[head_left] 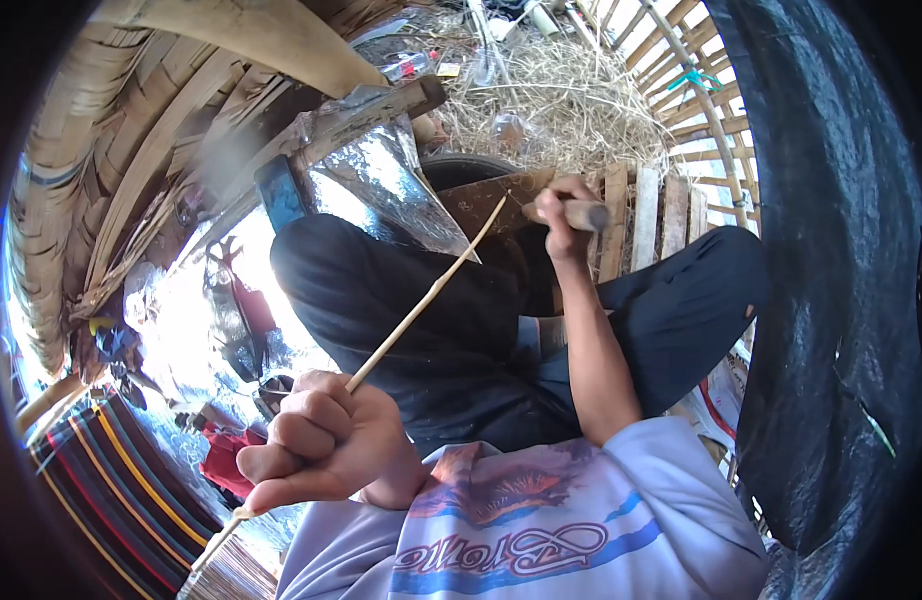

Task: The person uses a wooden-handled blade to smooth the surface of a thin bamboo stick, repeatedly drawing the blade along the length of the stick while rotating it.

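My left hand (326, 435) is closed in a fist around a long, thin, pale stick (421, 303) with knobby joints. The stick slants up and to the right from the fist, its far tip close to my right hand. Its other end sticks out below the fist toward the lower left. In front of my crossed legs, my right hand (568, 218) grips a wooden-handled tool (587, 215), the thick butt of the handle pointing right. I cannot clearly make out the tool's working end against the brown flat piece (473, 208) behind it.
Dry straw (571, 100) covers the ground ahead, beside a slatted bamboo wall (716, 120). A dark plastic sheet (831, 300) hangs at the right. Woven bamboo (101, 150) rises on the left. Wooden slats (643, 220) lie beyond my right knee. A striped cloth (121, 490) is at lower left.
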`<state>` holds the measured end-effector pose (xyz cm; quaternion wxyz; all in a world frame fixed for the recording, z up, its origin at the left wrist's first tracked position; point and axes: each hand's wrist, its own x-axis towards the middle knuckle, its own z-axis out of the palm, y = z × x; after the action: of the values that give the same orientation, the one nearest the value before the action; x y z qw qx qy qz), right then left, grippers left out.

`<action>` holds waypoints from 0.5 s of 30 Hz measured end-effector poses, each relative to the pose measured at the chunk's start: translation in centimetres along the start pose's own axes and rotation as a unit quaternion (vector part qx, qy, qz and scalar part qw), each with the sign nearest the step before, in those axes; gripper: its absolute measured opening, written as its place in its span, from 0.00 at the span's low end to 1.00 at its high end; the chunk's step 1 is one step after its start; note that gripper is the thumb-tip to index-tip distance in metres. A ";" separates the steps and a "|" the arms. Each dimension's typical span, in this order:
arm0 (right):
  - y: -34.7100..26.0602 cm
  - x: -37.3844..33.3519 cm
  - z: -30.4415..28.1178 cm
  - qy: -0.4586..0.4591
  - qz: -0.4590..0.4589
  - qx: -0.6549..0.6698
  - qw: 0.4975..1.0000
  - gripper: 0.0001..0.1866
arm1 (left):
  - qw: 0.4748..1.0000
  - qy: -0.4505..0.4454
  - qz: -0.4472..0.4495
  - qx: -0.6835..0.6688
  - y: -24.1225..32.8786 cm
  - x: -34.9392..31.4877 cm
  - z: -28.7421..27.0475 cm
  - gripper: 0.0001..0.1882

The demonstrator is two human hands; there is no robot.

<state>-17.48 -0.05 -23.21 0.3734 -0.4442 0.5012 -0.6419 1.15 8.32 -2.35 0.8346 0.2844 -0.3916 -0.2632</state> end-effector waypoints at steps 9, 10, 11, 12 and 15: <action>1.6 -0.7 0.0 0.002 0.016 -0.007 1.000 0.06 | 0.999 -0.027 0.036 0.030 0.0 0.0 -0.6 0.24; 0.4 -0.7 0.1 0.020 0.077 0.054 0.995 0.07 | 0.999 -0.024 0.029 0.017 0.0 0.0 -0.7 0.24; -0.9 -1.0 0.5 0.047 0.107 0.140 0.983 0.05 | 0.999 -0.022 0.032 0.021 -0.1 0.1 -1.1 0.24; -0.3 -0.8 -0.2 0.031 0.057 0.142 0.988 0.05 | 1.000 -0.009 0.022 0.019 -0.3 0.2 -1.0 0.24; 1.8 -0.9 -0.2 0.013 0.023 0.079 0.997 0.05 | 0.999 0.027 0.011 0.031 0.2 0.3 -1.0 0.24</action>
<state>-17.36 0.43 -25.11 0.4152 -0.3932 0.4637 -0.6767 2.20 8.50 -2.62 0.8384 0.3132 -0.3798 -0.2340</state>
